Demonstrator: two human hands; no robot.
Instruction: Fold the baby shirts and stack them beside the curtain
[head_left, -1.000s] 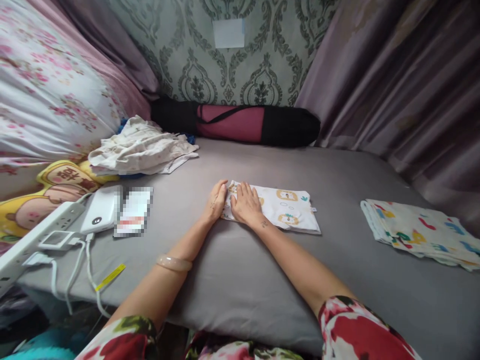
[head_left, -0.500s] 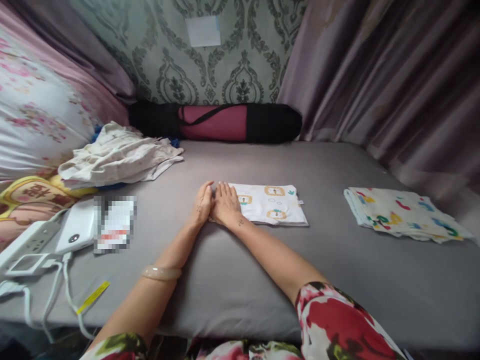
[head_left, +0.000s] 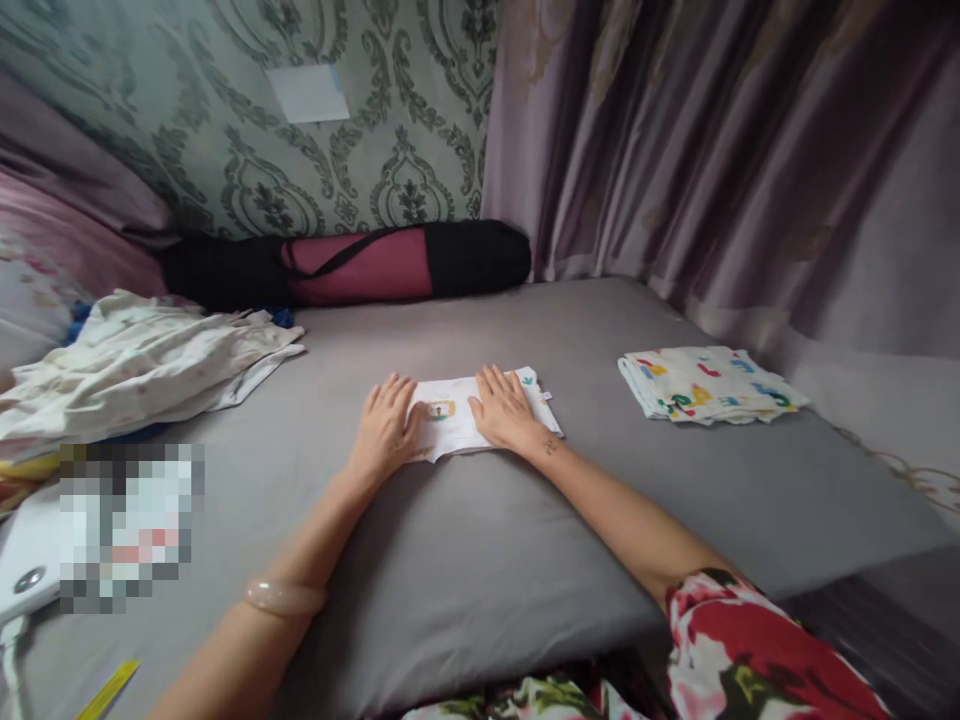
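Observation:
A white folded cloth (head_left: 454, 428) with small printed pictures lies flat on the grey bed sheet (head_left: 450, 560). My left hand (head_left: 386, 425) rests at its left end, fingers stretched out and partly off the edge. Lying flat over the right half of the cloth is my right hand (head_left: 506, 408), its fingers extended. Neither hand grips anything. A small tag sticks out from the cloth's right edge.
At the right lies another folded cloth (head_left: 709, 385) with colourful prints. Crumpled pale clothes (head_left: 165, 355) are heaped at the left, near a white power bank (head_left: 45, 550) with a cable. A black and maroon long bag (head_left: 360, 268) lies along the wall.
My right hand has slid right across the folded cloth, away from my left hand, which stays at the left end. The view has turned to the right.

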